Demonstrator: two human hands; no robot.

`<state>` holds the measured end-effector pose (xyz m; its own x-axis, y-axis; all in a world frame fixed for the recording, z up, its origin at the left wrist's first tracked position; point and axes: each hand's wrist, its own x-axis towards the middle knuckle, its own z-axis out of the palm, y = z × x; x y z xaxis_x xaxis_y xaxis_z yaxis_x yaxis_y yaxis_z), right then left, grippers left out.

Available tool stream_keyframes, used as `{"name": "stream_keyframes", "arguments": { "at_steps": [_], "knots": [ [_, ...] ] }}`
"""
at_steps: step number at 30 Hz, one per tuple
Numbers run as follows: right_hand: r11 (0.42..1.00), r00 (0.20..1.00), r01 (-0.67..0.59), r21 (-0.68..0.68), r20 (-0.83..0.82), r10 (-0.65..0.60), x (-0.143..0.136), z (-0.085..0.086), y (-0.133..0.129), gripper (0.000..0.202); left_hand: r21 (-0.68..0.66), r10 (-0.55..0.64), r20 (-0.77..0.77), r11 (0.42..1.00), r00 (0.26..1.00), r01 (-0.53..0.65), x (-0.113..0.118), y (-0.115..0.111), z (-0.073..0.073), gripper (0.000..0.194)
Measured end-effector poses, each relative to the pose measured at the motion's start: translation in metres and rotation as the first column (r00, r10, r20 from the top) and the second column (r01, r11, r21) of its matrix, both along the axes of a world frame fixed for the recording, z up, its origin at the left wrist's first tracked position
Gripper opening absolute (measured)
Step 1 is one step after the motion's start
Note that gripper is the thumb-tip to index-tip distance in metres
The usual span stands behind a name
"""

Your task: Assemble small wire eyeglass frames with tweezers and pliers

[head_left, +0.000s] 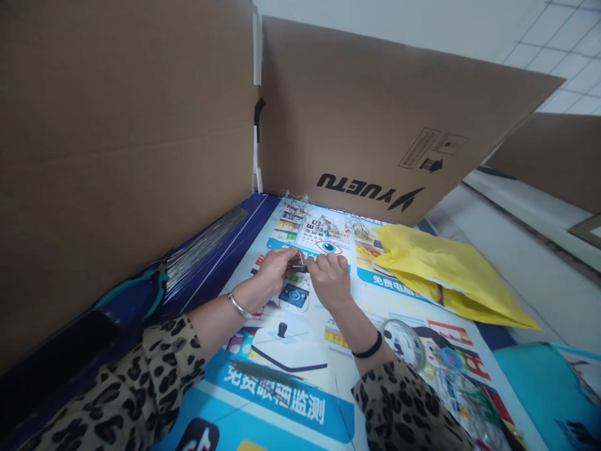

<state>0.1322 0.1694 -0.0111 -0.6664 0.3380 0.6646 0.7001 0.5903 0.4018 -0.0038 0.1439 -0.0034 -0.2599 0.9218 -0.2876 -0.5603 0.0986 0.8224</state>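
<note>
My left hand and my right hand meet over the printed sheet, fingers pinched close together. Between them is a small dark object, mostly covered by the fingers, so its kind is unclear. A thin, light strand seems to rise beside it near the left fingertips. Both hands appear closed on this piece. Below the wrists, a bundle of thin dark strands lies on the sheet.
Cardboard panels stand at the back and left. On the left lie a bundle of thin wires and teal-handled pliers. To the right are a yellow bag, a clear tape roll, clear plastic packets and a turquoise pouch.
</note>
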Motion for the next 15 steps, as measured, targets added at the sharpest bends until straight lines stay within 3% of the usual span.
{"name": "stream_keyframes", "arguments": {
  "at_steps": [15],
  "knots": [
    [0.993,1.0,-0.006,-0.116,0.007,0.006,-0.0001,-0.0022,0.0006,0.022,-0.001,-0.001,0.019,1.0,1.0,0.001,0.0006,0.0015,-0.003,0.014]
  ]
}}
